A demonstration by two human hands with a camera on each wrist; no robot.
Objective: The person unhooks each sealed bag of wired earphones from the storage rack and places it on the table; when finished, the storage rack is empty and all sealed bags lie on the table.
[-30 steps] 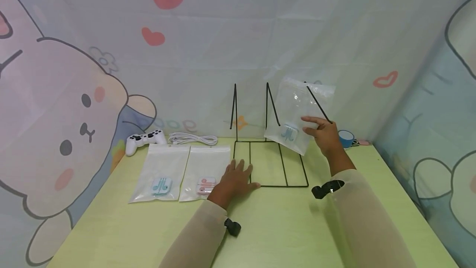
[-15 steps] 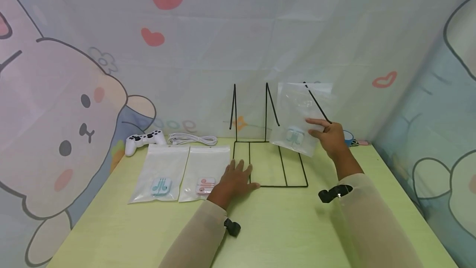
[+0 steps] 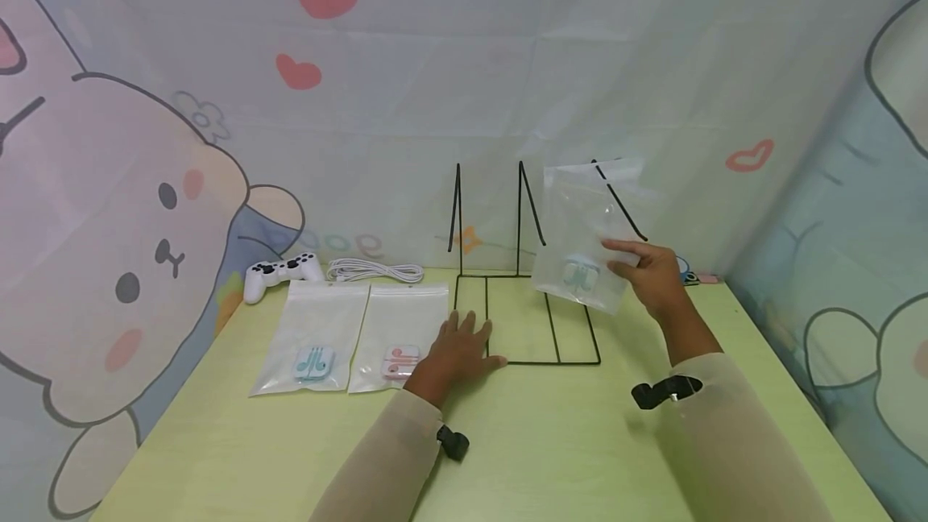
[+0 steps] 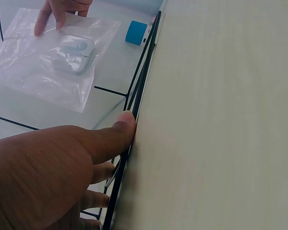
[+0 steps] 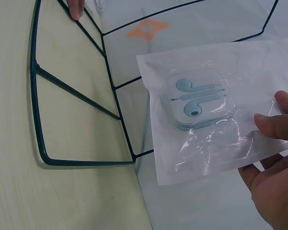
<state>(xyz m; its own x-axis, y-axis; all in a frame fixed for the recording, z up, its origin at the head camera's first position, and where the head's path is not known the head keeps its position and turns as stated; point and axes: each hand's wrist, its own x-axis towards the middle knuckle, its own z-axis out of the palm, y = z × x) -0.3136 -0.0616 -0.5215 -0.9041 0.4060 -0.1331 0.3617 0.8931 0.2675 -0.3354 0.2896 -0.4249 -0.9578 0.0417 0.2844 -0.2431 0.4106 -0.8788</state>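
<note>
My right hand (image 3: 656, 284) pinches the right edge of a clear zip bag (image 3: 576, 220), thumb on one face and fingers behind, as the right wrist view shows. Inside the bag sits a square case of pale blue earphones (image 5: 199, 100). The bag is held up, slightly tilted, by the right hook of a black wire display rack (image 3: 547, 362). Whether it hangs on that hook I cannot tell. My left hand (image 3: 460, 357) rests spread on the left part of the rack's base; its thumb (image 4: 117, 132) touches the front bar.
Two more zip bags lie left of the rack, one with blue earphones (image 3: 314, 362), one with pink earphones (image 3: 401, 361). Behind them are a white game controller (image 3: 284, 274) and a coiled white cable (image 3: 374, 270). Blue tape (image 4: 135, 32) stands at the back right.
My right hand has moved right and slightly down, and the bag has shifted the same way with it. The left hand and the rack have stayed in place.
</note>
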